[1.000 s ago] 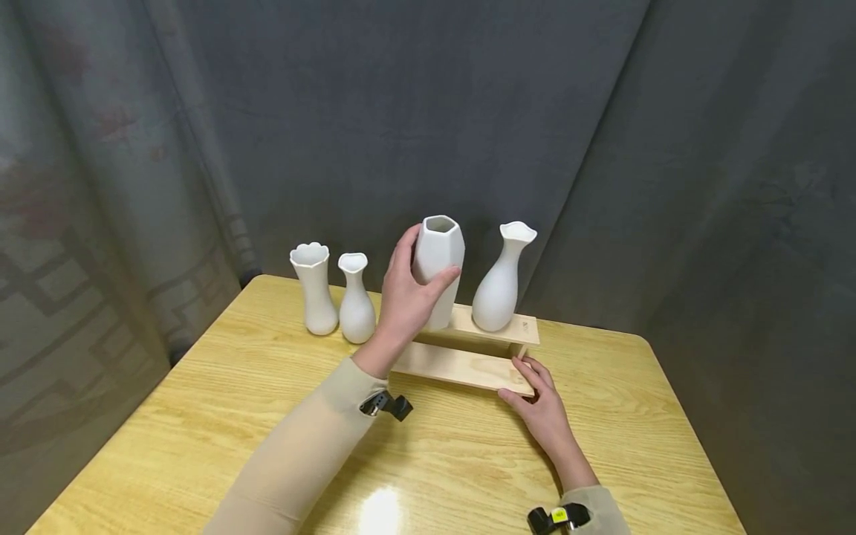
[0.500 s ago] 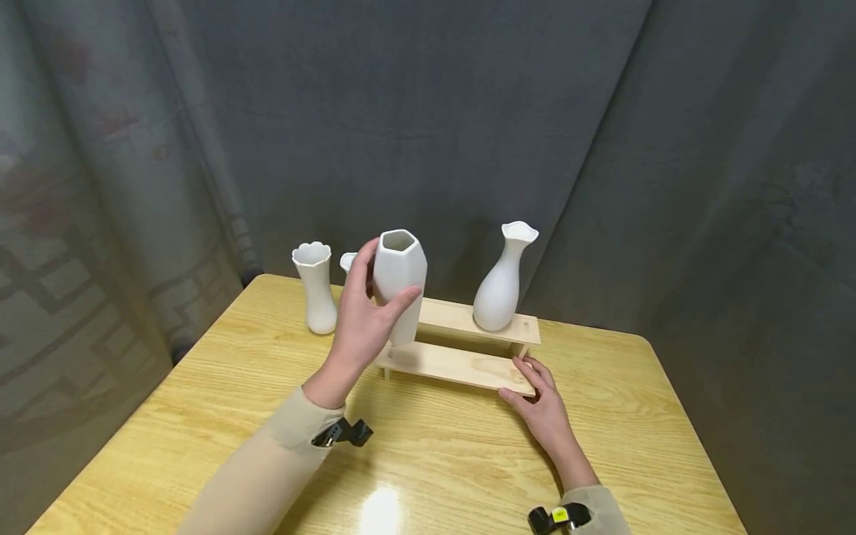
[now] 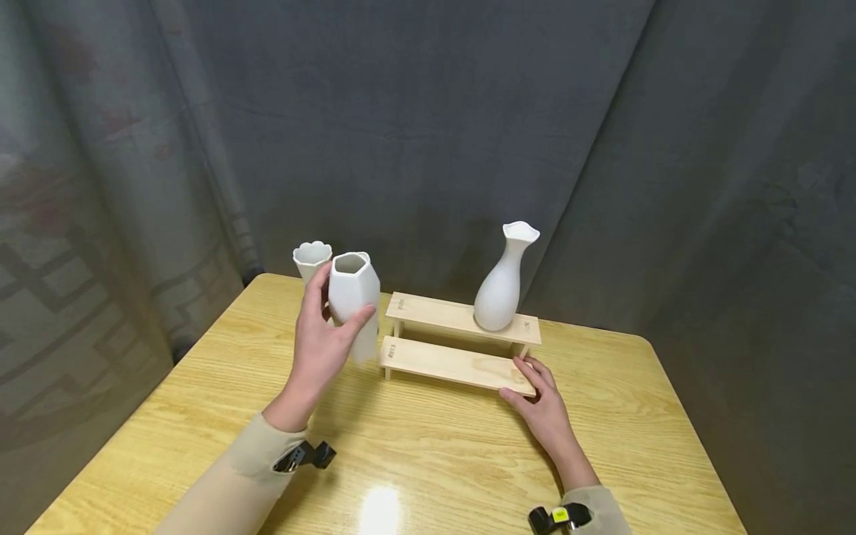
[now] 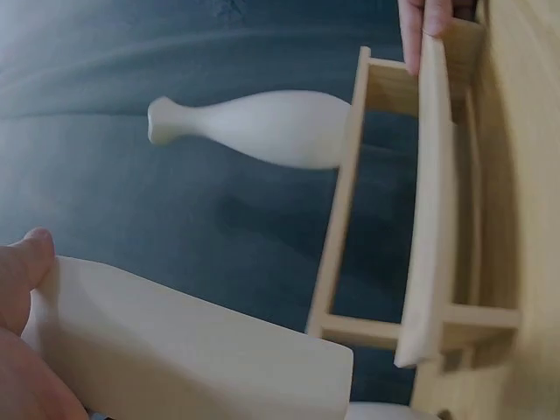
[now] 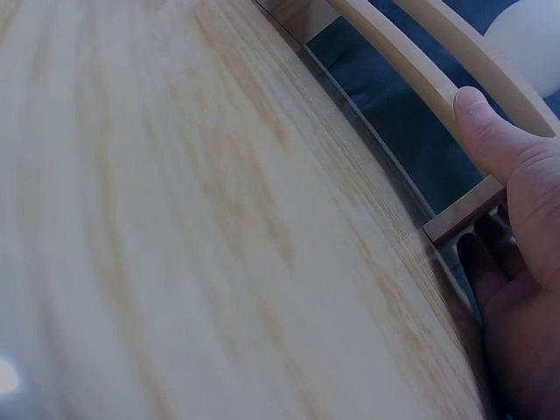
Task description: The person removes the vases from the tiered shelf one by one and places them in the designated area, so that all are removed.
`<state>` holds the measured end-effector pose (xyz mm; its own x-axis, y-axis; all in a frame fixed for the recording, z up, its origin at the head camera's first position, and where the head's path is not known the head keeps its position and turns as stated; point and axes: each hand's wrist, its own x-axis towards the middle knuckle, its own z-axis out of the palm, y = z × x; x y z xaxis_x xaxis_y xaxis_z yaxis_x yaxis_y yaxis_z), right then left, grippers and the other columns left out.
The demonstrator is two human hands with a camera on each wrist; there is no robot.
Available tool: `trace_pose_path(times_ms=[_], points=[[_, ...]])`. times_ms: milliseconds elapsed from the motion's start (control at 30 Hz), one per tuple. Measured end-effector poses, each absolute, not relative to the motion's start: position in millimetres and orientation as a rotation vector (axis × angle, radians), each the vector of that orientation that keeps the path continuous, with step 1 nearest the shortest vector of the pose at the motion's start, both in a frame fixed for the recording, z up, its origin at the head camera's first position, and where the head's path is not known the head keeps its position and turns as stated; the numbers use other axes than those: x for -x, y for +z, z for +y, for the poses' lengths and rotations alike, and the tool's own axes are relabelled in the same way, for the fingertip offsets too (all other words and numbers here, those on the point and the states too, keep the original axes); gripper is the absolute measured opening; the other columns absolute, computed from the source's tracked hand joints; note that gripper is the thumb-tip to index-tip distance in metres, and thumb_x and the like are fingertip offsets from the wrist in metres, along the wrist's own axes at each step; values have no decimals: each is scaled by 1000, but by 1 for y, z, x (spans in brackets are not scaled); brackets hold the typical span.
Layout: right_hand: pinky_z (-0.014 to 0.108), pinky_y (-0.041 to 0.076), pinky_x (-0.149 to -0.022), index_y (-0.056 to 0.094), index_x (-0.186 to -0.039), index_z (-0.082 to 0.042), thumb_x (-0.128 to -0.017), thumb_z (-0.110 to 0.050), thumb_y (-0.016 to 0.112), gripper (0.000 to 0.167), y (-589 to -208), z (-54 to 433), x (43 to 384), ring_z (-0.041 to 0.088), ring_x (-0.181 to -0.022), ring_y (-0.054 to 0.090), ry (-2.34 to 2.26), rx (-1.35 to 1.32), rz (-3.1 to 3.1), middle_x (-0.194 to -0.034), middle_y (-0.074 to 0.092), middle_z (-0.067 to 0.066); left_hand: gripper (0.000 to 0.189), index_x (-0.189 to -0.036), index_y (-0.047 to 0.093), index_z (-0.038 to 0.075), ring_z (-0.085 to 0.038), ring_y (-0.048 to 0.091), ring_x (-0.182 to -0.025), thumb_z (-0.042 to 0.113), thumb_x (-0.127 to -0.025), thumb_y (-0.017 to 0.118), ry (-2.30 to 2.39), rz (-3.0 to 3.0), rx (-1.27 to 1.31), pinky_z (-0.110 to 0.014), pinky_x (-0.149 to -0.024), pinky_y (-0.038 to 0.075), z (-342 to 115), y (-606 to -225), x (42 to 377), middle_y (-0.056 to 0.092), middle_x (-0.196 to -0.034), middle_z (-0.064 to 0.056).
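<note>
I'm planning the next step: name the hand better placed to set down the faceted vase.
Most likely the left hand: it grips the faceted vase, while the right hand is occupied, holding the right end of the lower wooden shelf.

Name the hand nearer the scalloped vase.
Left: the left hand is just in front of the scalloped vase; the right hand is farther away to the right, on the wooden stand.
</note>
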<state>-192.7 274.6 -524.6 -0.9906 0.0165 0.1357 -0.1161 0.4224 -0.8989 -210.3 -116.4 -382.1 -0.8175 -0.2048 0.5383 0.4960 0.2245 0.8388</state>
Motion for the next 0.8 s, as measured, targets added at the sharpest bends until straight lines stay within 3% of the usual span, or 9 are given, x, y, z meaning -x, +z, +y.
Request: trace_pose_path(times_ms=[200,633,800], points=[[3,40,-97,48,-168,-11,-100,-29,86,80,-525,277,191,38,-161,32,1612,-86,-2556,-176,28,11,87,-163,48,17,-22,59,-131,5,-89,93,-1639,-1922,224,-41,-99,50,-122,-397,214,59,-150,-5],[7,43,-96,47,-168,-10,-100,-29,85,80,-523,277,189,38,-160,33,1612,-93,-2554,-177,27,12,87,-163,45,11,-31,57,-133,10,-91,93,-1618,-1963,161,-56,-106,49,-126,-426,228,56,-154,-13],[7,44,-96,47,-168,-10,-101,-28,85,79,-523,277,187,38,-160,33,1617,-94,-2553,-177,27,13,86,-163,46,11,-32,58,-133,10,-91,93,-1618,-1983,143,-56,-106,50,-126,-435,233,56,-152,-15]])
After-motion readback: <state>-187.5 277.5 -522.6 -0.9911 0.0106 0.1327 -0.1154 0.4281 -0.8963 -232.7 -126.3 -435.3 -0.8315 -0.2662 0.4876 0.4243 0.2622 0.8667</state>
